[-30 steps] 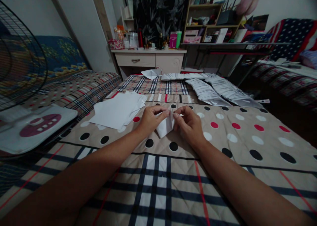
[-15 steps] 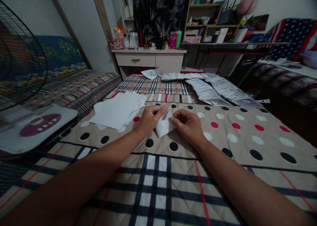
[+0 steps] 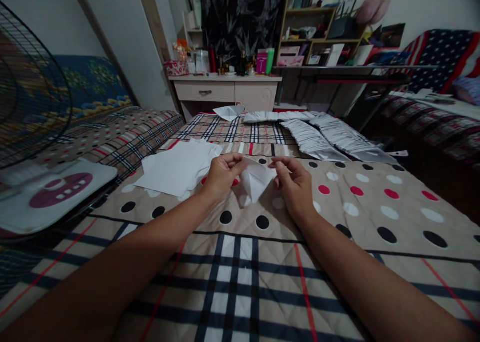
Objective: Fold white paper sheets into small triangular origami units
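A folded white paper piece hangs between my two hands, lifted a little above the dotted bedspread. My left hand pinches its left corner with thumb and forefinger. On the other side, my right hand pinches the right corner, and the paper is spread open between them. A loose stack of white paper sheets lies just left of my left hand.
Long rows of folded white paper pieces fan across the far end of the bed, with one single folded piece beside them. A fan stands at the left edge. A dresser and cluttered shelves stand behind.
Both hands lifted the folded paper off the bedspread and drew apart, opening the piece wider between them.
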`<action>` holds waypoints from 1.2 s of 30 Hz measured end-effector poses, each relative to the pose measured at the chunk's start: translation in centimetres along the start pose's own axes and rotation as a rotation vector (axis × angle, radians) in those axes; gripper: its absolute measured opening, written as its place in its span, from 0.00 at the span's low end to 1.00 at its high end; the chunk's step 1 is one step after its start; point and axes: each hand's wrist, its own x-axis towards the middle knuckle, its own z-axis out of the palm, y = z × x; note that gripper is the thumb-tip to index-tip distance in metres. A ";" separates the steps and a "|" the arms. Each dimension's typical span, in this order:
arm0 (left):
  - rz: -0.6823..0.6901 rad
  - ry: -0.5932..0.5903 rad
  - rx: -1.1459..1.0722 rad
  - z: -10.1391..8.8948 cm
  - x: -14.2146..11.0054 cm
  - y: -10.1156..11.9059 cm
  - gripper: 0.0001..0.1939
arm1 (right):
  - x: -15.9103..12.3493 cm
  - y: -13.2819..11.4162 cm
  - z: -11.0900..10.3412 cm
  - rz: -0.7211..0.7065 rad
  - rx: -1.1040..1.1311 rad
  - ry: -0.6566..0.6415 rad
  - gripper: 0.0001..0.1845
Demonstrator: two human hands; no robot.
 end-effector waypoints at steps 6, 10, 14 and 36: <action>-0.167 -0.001 -0.402 0.1 0.1 0.1 0.19 | 0.5 0.4 0.0 0.193 0.231 0.019 0.20; -0.208 0.004 -0.556 -0.1 0.1 -0.3 0.19 | 0.3 0.6 0.4 0.329 0.420 -0.173 0.19; -0.244 -0.057 -0.583 -0.2 0.0 -0.7 0.20 | 0.3 0.7 0.4 0.369 0.521 -0.275 0.17; -0.050 -0.287 -0.082 -0.4 -0.5 1.0 0.30 | 0.5 0.3 0.1 0.309 0.285 -0.104 0.11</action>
